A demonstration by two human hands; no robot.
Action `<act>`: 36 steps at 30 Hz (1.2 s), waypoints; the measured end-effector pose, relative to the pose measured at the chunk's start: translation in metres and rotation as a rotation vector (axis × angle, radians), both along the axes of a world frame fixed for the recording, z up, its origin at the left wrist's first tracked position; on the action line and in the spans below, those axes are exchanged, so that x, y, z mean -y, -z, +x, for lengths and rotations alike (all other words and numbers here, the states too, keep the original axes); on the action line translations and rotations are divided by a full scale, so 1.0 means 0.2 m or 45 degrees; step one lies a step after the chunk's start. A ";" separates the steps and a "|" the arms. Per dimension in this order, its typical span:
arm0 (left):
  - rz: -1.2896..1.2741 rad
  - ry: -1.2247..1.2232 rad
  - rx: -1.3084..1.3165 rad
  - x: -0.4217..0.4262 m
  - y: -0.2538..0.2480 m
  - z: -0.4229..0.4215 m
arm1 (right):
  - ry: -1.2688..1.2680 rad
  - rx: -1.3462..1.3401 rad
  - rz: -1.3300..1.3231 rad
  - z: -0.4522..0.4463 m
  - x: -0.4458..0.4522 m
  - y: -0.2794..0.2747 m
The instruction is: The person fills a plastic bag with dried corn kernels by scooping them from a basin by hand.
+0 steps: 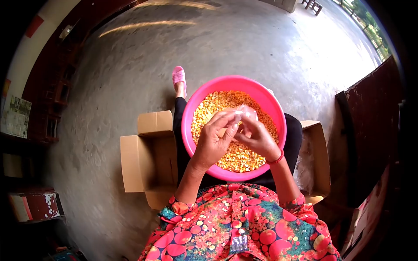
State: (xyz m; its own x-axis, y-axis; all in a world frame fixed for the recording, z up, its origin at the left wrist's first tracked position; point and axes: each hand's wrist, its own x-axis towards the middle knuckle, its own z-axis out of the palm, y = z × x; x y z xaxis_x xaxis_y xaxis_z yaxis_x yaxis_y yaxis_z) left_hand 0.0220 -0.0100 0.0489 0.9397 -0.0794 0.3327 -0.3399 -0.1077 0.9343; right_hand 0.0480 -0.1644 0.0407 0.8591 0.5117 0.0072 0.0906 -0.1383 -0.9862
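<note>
A round pink basin [188,130] rests on my lap, holding yellow-orange corn kernels [237,162]. Over the middle of the basin both hands meet at the fingertips. My left hand [217,132] is closed, its thumb and fingers pinching a clear plastic bag [248,112]. My right hand [257,138], with a red bracelet [276,157] at the wrist, has its fingers bent around the same thin plastic. Part of the bag shows just beyond the fingers, above the kernels.
An open cardboard box [130,163] stands on the floor at my left. Another box [321,161] at my right has clear plastic inside. My foot in a pink slipper [179,76] is beyond the basin. Dark furniture [370,126] stands at the far right.
</note>
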 end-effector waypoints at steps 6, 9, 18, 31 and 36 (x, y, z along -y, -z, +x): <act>0.297 -0.083 0.160 -0.08 -0.02 -0.04 | 0.101 0.247 0.070 -0.07 -0.03 0.07; 0.569 -0.018 -0.018 -0.14 0.17 0.00 | 0.189 0.726 -0.331 -0.05 0.03 -0.05; 0.722 -0.094 -0.039 0.07 0.69 0.11 | -0.027 0.858 -0.241 -0.22 -0.20 -0.05; -0.094 0.181 -0.132 0.10 0.59 0.11 | 0.277 0.640 -0.724 0.00 0.22 0.17; 0.606 -0.173 0.194 0.12 0.60 0.13 | 0.089 0.504 -0.925 0.05 0.02 0.55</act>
